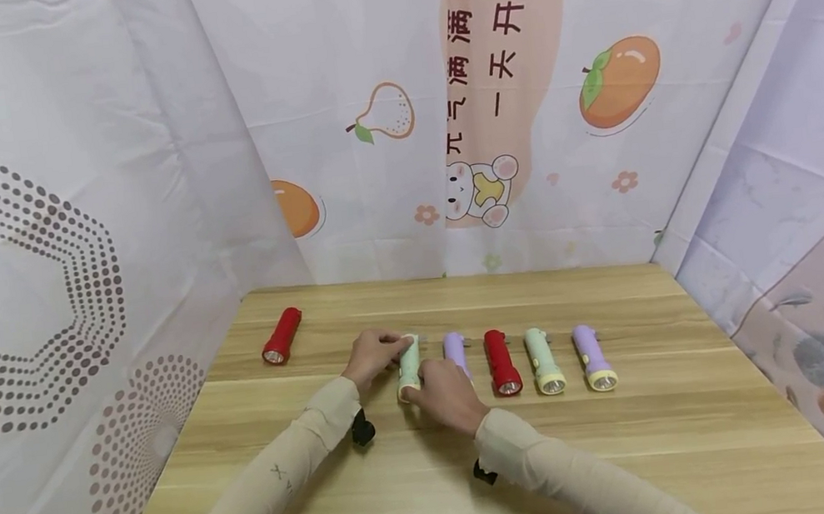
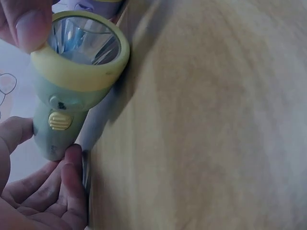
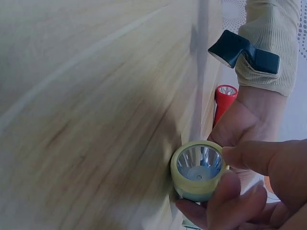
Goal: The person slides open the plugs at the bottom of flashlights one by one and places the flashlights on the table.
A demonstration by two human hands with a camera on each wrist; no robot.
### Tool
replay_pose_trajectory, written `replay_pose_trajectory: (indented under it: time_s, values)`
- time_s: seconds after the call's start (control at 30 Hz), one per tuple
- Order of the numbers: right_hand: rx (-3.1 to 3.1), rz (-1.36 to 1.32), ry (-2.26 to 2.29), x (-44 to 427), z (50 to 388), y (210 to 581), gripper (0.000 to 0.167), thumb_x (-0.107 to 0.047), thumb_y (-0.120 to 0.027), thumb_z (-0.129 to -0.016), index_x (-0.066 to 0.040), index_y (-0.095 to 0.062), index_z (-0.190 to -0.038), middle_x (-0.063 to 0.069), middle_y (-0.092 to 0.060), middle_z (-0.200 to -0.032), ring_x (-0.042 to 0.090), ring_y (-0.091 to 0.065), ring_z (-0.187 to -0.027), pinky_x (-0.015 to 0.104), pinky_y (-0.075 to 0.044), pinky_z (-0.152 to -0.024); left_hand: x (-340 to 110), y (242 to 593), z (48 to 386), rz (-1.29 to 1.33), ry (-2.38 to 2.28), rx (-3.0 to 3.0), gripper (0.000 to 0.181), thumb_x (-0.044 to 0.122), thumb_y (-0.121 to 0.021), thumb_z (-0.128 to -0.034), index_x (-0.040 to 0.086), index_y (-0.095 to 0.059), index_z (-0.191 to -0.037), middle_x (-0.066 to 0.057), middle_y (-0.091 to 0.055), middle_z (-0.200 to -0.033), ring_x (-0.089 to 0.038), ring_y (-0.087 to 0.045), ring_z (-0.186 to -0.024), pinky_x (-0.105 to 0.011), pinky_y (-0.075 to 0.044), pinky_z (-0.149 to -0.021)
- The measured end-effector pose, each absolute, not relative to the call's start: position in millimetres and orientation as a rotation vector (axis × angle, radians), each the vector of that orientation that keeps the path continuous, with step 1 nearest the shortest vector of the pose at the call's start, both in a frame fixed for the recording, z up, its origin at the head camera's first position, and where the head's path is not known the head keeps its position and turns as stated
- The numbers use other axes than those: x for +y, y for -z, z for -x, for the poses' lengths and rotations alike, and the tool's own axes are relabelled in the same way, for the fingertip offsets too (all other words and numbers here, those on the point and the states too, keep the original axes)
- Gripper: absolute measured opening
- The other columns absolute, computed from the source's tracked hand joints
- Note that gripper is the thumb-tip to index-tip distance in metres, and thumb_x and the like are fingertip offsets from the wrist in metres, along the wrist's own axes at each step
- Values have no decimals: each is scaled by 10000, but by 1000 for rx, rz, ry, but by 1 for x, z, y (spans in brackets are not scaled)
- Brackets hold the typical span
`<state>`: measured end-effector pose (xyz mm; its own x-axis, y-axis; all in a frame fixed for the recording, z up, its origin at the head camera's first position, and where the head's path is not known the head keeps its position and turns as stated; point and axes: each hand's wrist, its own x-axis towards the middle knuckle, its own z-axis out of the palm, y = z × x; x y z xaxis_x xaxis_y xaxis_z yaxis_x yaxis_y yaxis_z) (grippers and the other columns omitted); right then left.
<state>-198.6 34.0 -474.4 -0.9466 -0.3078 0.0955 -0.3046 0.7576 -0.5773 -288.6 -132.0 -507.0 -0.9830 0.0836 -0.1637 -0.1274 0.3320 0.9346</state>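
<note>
A pale green flashlight with a yellow head lies on the table, lens toward the near edge. My left hand pinches its tail end, the thumb on one side and the fingertips on the other. At the head end, my right hand grips the yellow rim between thumb and fingers. The left wrist view shows the yellow slide switch facing up. Just right of it lies a purple flashlight, partly hidden behind my right hand.
Farther right in the row lie a red flashlight, another green flashlight and another purple flashlight. One more red flashlight lies apart at the back left. Printed cloth hangs behind the wooden table.
</note>
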Motion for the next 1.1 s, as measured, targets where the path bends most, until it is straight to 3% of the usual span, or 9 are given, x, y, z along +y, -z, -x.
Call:
replay_pose_trajectory:
  time_s: [0.4, 0.73, 0.93, 1.1]
  values:
    - [2946, 552, 904, 37, 199, 470, 323, -270, -757, -940, -110, -590, -715, -64, -437, -569, 68, -410, -487, 225, -334, -431, -132, 505, 287, 31, -1640, 2442, 288, 283, -800, -924, 27, -737, -1041, -83, -711, -976, -169, -680, -776, -264, -548, -637]
    - [2969, 554, 885, 40, 196, 469, 262, -270, -740, -955, -86, -656, -789, -45, -488, -578, 70, -422, -487, 227, -358, -438, -135, 507, 282, -27, -1597, 2476, 365, 298, -791, -931, 11, -675, -1126, -94, -701, -972, -195, -690, -761, -290, -569, -637]
    - [3065, 576, 891, 46, 192, 468, 193, -225, -690, -977, -43, -740, -1012, 1, -666, -796, 81, -500, -552, 246, -436, -465, -138, 507, 271, -105, -1600, 2496, 382, 345, -782, -934, 61, -633, -1142, -73, -697, -982, -198, -680, -766, -327, -561, -692]
    - [3129, 573, 877, 56, 189, 469, 175, -246, -704, -971, -81, -744, -1014, 18, -731, -928, 71, -510, -589, 234, -442, -488, -143, 508, 256, -222, -1521, 2628, 335, 355, -766, -944, 83, -649, -1101, -36, -690, -962, -179, -660, -828, -353, -555, -746]
